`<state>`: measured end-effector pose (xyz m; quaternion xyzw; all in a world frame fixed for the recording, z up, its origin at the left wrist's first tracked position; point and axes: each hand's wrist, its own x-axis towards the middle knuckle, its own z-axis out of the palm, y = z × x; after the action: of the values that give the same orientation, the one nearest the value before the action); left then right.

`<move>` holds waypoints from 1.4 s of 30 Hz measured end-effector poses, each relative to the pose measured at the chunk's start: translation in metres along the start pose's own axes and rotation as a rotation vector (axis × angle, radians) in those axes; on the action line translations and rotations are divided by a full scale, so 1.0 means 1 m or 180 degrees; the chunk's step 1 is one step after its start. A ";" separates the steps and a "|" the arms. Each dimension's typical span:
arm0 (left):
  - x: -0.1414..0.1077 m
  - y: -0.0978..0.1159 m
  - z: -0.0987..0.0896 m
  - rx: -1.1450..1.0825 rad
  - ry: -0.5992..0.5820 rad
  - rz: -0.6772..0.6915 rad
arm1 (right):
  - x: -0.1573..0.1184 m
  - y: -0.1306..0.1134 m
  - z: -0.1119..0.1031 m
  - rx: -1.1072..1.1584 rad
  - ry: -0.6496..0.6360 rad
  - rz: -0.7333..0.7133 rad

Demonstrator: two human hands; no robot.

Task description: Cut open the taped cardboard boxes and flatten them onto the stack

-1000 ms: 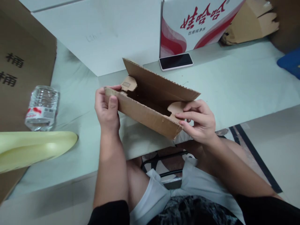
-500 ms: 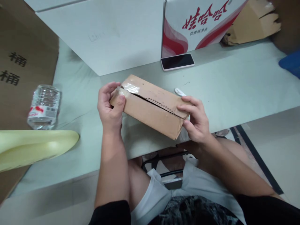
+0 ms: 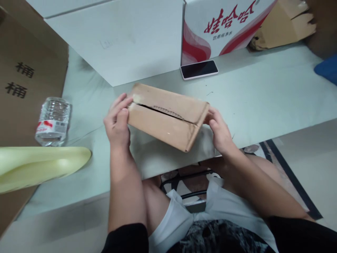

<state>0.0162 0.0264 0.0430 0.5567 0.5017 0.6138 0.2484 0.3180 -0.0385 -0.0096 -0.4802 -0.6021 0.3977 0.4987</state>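
A small brown cardboard box [image 3: 163, 116] is held tilted above the table, its top seam slightly parted and showing a torn, corrugated edge. Clear tape lies near the seam's left end. My left hand [image 3: 118, 119] grips that end, thumb on the near flap and fingers round the far side. At the opposite end, my right hand [image 3: 219, 130] has its fingers tucked behind the box's edge, partly hidden; its thumb stands off the cardboard.
A black-screened phone [image 3: 199, 70] lies by a white carton [image 3: 118, 45] and a red-and-white carton [image 3: 196, 38]. To the left are a water bottle [image 3: 54, 121], a pale yellow curved object [image 3: 50, 163] and a large brown carton [image 3: 28, 116]. Torn cardboard [image 3: 284, 30] sits far right.
The box has shifted left and turned a little, with its right end raised. My right hand's fingers have gone from the top flap to behind the end. The small white item is now hidden.
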 end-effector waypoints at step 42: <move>-0.032 -0.024 0.042 -0.0139 -0.0985 0.0603 | 0.017 -0.018 -0.019 -0.1395 0.0463 0.0047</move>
<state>0.0574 0.0219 0.0025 0.6837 0.3894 0.5522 0.2757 0.3328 -0.0262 0.0153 -0.6087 -0.6330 0.2254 0.4217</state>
